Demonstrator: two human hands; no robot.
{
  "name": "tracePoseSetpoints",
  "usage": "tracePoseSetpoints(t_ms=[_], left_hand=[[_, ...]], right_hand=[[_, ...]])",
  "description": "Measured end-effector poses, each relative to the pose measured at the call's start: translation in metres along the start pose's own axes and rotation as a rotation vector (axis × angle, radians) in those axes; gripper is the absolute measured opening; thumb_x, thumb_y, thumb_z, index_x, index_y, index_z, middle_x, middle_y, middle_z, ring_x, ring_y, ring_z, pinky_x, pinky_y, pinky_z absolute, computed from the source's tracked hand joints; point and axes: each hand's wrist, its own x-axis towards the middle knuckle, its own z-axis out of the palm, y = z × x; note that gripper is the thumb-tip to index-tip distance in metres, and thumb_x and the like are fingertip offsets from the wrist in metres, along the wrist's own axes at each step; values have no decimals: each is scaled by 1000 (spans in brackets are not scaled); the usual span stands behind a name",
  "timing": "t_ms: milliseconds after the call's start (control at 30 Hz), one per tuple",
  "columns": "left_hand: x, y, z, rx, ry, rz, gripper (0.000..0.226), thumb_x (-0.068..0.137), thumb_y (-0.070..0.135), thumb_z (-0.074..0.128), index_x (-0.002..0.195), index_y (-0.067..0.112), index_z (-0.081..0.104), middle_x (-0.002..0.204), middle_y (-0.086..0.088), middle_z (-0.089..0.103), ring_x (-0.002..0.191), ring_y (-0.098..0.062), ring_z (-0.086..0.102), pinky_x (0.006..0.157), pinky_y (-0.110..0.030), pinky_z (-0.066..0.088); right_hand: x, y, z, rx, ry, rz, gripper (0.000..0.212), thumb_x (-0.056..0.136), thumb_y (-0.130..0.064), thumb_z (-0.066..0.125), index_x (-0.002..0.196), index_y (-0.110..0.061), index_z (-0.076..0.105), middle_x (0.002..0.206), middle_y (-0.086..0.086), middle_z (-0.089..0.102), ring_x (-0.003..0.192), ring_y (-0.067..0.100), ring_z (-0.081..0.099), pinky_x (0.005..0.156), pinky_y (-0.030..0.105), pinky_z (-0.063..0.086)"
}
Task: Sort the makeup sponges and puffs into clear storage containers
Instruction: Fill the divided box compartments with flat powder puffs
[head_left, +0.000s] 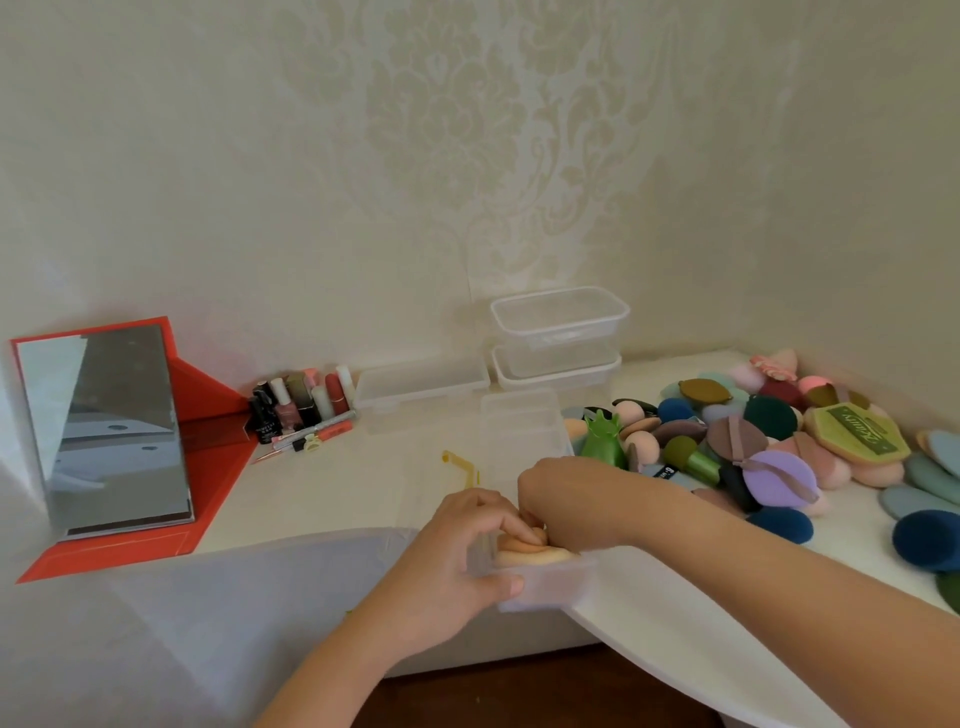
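Head view: left hand (457, 551) grasps the small clear container (545, 587), thumb flat on its front wall, fingers curled over its left rim. My right hand (550, 493) bends at the wrist, fingers curled down into the same container onto the peach sponges (524, 551) inside. Fingertips are hidden, so I cannot tell if they pinch or just press. The sponges lie stacked in the container, filling it to about rim level. The container sits at the near edge of the white table (675, 613), partly overhanging it.

Just behind my hands is a yellow plastic piece (462, 465), with another clear container (519, 421) further back, mid-table. The loose pile of sponges and puffs (779, 441) covers the right side of the table up to the far right corner: lilac puff (779, 478), dark blue puff (930, 540) near the right edge, and a green item (602, 441) at the pile's left fringe.

Two stacked clear containers (558, 338) stand at the far edge against the wall. A flat clear box (421, 387) is just left of them. Left again are nail polish bottles and lipsticks (301, 400), bunched at the far edge. A mirror (104, 426) on a red stand (208, 405) leans upright at the left edge.
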Motion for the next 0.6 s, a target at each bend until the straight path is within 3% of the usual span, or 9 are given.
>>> tracePoseSetpoints(t_ms=[167,267,333,433,500,600], left_hand=[[-7,5,7,166,54,43,31,83,24,67,98,47,51,113,27,48,114,11,40,97,-14,29],[-14,7,15,362,115,55,34,90,38,56,117,44,36,123,25,41,118,7,36,101,-14,30],[-15,5,19,442,137,62,44,92,39,51,132,34,34,132,17,38,123,0,34,105,-18,30],[-14,7,23,613,122,80,49,97,38,41,142,26,24,141,9,29,130,-4,26,110,-19,24],[-14,10,24,703,118,98,52,100,37,35,146,23,17,144,7,24,133,-6,22,109,-18,20],[-13,10,22,765,116,96,52,101,34,32,147,21,12,145,4,21,135,-9,19,109,-19,19]], right_hand=[[2,3,-4,49,-144,-36,31,87,-1,47,59,-13,41,58,2,41,52,13,36,50,26,30],[4,5,-11,52,-296,-74,12,86,2,46,84,-4,57,69,3,47,60,14,40,55,25,32],[4,5,-19,100,-405,-83,24,87,1,47,108,1,59,89,11,55,77,20,48,61,23,35],[-1,12,-29,218,-510,-102,34,92,-7,49,126,-8,55,126,10,53,106,18,47,87,24,35],[-1,14,-27,274,-470,-75,31,91,-13,54,121,-8,60,122,7,57,105,16,49,92,26,37],[0,8,-16,240,-189,3,26,86,-15,60,107,-3,69,101,18,64,78,17,47,72,28,39]])
